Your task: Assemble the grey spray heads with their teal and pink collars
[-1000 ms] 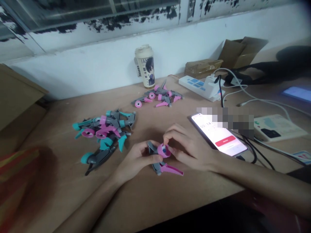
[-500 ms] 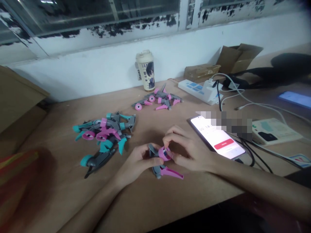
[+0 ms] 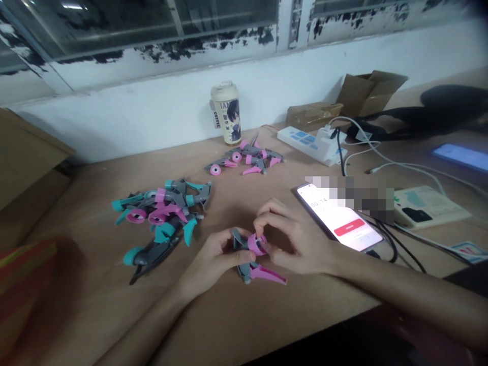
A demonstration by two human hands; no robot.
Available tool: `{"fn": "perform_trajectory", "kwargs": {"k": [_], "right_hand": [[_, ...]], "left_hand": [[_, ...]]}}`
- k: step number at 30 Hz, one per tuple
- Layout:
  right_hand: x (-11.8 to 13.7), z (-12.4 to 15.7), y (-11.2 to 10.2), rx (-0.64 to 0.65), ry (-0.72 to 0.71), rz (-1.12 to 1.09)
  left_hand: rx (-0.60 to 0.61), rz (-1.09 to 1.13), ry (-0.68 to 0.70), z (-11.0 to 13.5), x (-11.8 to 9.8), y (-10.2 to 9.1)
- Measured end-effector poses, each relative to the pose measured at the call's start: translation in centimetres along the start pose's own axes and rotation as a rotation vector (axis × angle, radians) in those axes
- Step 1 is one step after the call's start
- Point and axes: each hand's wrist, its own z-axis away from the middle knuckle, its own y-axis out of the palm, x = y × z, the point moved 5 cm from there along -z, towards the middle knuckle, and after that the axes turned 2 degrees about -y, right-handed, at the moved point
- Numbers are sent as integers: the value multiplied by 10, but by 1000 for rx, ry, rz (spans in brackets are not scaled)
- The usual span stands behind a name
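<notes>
Left hand (image 3: 217, 255) clasps the grey-and-pink sprayer head (image 3: 244, 271)! Right hand (image 3: 305, 244), half-curled, fingers its pink collar (image 3: 252, 244)—pinching? Can't tell!

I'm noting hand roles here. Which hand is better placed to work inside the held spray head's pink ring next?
Probably the right hand: its thumb and index finger are at the open end of the pink ring. The left hand is occupied holding the spray head.

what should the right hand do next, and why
Perhaps press gently into the pink collar with the right hand, since its fingers are at the collar's opening while the left hand grips the gray-and-pink trigger head.
</notes>
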Motion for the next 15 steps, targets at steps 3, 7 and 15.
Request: {"fn": "perform_trajectory", "kwargs": {"k": [3, 7, 15], "right_hand": [[-1, 1, 1, 37, 16, -13], [0, 1, 1, 51, 46, -46], [-9, -1, 3, 28, 200, -177]], "left_hand": [[-11, -3, -6, 1, 0, 0], [-15, -27, -4, 1, -1, -2], [-22, -76, 13, 1, -2, -4]]}}
